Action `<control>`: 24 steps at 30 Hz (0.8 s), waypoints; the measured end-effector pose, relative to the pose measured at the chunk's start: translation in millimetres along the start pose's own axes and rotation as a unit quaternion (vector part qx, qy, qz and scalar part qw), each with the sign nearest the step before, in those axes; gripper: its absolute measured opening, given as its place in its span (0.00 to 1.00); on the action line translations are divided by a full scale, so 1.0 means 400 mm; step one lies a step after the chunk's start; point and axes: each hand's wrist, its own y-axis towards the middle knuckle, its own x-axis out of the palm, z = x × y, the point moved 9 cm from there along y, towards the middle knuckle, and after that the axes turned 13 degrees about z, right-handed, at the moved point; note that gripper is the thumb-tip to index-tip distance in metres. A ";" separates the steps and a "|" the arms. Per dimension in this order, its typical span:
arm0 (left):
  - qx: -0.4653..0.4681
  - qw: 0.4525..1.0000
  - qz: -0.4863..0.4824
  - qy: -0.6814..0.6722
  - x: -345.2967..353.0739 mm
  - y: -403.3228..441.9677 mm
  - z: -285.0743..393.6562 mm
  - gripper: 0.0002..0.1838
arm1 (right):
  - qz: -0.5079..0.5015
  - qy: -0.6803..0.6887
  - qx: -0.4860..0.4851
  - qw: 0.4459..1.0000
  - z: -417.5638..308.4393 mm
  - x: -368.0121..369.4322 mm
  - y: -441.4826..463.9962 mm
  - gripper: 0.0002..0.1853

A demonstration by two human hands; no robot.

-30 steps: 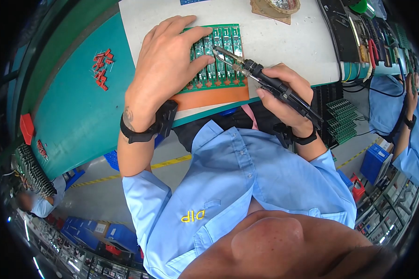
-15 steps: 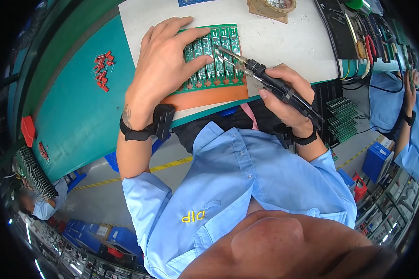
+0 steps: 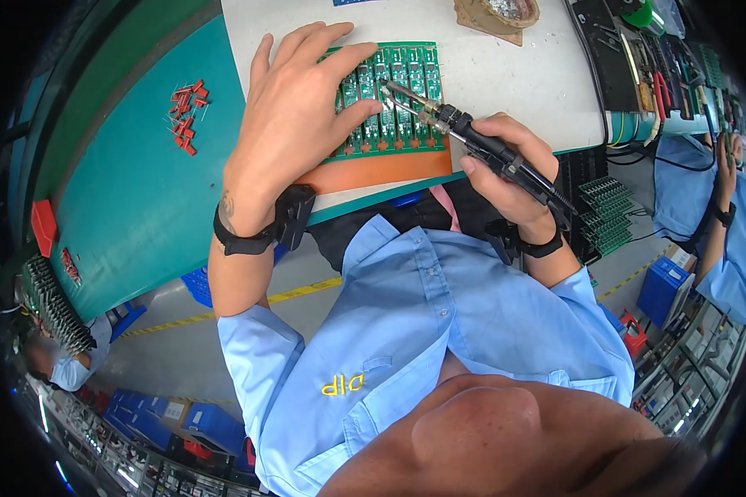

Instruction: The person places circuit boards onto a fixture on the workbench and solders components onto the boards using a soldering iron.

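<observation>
A green circuit board panel (image 3: 399, 95) lies on an orange sheet (image 3: 381, 171) at the top centre. Over its left part rests my left hand (image 3: 300, 103), fingers spread, with the thumb and index finger on the panel. My right hand (image 3: 510, 166) is wrapped round a black soldering tool (image 3: 501, 157). Two thin metal parts at the tool's front point left over the middle of the panel, near my left thumb. Whether the tip touches the board cannot be made out.
Red components (image 3: 188, 116) lie on the green mat (image 3: 141, 190) at the left. A round container (image 3: 510, 10) stands at the top. Stacked green boards (image 3: 607, 215) are at the right, below hand tools (image 3: 661, 91). Co-workers appear at both edges.
The panel and orange sheet appear slightly further right than half a second ago, and so do the red components. Both hands keep nearly the same pose.
</observation>
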 end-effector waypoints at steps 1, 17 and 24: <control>0.005 1.000 -0.002 0.006 -0.002 -0.002 -0.001 0.29 | 0.001 -0.001 0.003 1.000 0.002 0.000 0.001 0.23; -0.012 1.000 -0.011 -0.017 0.002 -0.012 -0.023 0.27 | -0.009 0.006 0.002 1.000 0.005 0.011 0.010 0.23; -0.016 1.000 -0.017 -0.007 0.003 -0.009 -0.027 0.27 | -0.017 0.014 0.014 1.000 0.013 0.019 0.011 0.23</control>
